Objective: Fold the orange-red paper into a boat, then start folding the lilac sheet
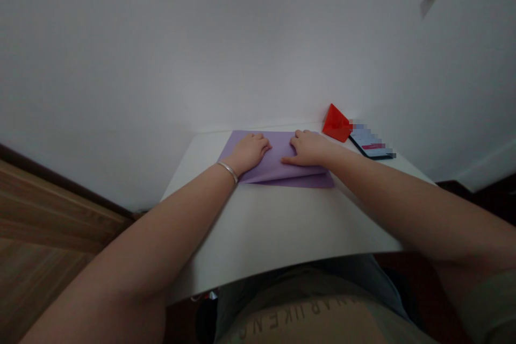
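A sheet of purple paper [278, 166] lies on the white table, folded over so that two layers show along its near edge, slightly apart toward the right. My left hand [250, 151] rests palm down on the paper's left part, its fingers gently bent on the surface. On the right part lies my right hand [307, 148], with thumb and fingers spread apart on the top layer. Neither hand has the paper pinched between its fingers. My palms hide some of the sheet.
A folded red paper piece [337, 124] stands behind my right hand. Beside it lies a tablet or phone [373, 146] with a lit, partly blurred screen. The white table [278, 226] meets a pale wall at the back. Wooden furniture [48, 226] is at the left.
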### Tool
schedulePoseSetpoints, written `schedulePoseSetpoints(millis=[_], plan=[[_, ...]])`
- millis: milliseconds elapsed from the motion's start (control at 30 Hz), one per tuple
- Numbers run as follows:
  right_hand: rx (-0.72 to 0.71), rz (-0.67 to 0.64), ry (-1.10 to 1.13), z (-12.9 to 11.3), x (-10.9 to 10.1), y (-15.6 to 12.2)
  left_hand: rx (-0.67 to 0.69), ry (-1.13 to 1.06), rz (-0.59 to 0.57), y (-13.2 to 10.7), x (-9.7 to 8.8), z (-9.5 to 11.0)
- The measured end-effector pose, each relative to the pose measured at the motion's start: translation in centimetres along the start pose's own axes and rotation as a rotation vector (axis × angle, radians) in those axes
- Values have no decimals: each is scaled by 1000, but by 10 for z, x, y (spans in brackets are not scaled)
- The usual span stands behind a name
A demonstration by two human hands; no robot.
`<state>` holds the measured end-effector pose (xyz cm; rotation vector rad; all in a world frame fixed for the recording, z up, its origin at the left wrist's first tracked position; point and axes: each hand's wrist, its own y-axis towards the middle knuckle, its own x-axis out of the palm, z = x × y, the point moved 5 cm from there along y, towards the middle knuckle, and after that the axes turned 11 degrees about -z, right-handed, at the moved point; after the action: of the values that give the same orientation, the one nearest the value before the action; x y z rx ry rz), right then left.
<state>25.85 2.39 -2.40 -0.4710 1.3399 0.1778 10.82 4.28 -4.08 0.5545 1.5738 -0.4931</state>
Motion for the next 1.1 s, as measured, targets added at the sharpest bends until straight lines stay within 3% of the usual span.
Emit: schedulePoseSetpoints(millis=[300,667,833,1100], plan=[[40,53,9,1,-6,2,-44,123,102,-5,-6,12],[186,113,68,-1,-12,16,51,119,55,-13,-2,12],[163,66,68,4,-15,15,45,89,24,-17,5,11],[107,113,36,4,-8,6,60,53,-13,-19,9,11]])
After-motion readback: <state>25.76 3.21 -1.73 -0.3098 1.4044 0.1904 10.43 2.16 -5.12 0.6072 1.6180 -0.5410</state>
